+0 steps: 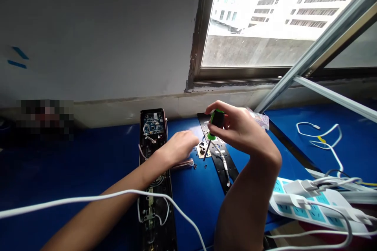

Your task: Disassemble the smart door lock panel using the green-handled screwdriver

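Above the blue tabletop (188,192), the right hand (237,127) grips the screwdriver (218,119) by its handle, apparently to leave the shaft free and angled down by the square plate (199,153). The left hand (183,145) curls near the plate; whether it holds anything cannot be told. Loose screws (195,166) lie near the tip, presumably for easy reach.

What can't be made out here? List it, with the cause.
Head view:
Left hand: fingertips hidden by the hand itself.
Black housing: middle under the left forearm; near end cut off by the bottom edge.
Small dark pieces: too small to identify.
White foreground cable: ends cut off by left and bottom edges.
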Motion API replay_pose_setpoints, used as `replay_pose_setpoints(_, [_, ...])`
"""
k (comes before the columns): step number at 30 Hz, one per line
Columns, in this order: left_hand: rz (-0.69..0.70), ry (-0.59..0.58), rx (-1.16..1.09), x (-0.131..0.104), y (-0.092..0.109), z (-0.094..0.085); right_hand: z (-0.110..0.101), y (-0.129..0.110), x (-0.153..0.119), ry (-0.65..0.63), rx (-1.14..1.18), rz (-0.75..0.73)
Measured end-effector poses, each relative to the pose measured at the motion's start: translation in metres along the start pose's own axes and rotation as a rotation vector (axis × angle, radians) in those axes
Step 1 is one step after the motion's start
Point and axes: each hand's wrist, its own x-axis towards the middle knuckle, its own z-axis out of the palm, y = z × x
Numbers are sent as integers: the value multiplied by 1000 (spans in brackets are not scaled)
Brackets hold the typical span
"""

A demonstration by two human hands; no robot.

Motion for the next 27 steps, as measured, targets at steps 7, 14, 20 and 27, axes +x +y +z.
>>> replay_pose_setpoints(7, [-80, 273, -165, -76, -23, -40, 8, -6, 5, 66, 118, -157])
replay_pose_setpoints(14, [-220, 409, -157, -146, -69, -52, 41, -44, 22, 316, 263, -406])
replay_pose_setpoints(20, [-247, 306, -192, -161, -82, -56, 87, -75, 31, 376, 362, -553])
replay_pose_setpoints(27, [-223, 209, -301, -164, -75, -53, 113, -89, 36, 254, 280, -626])
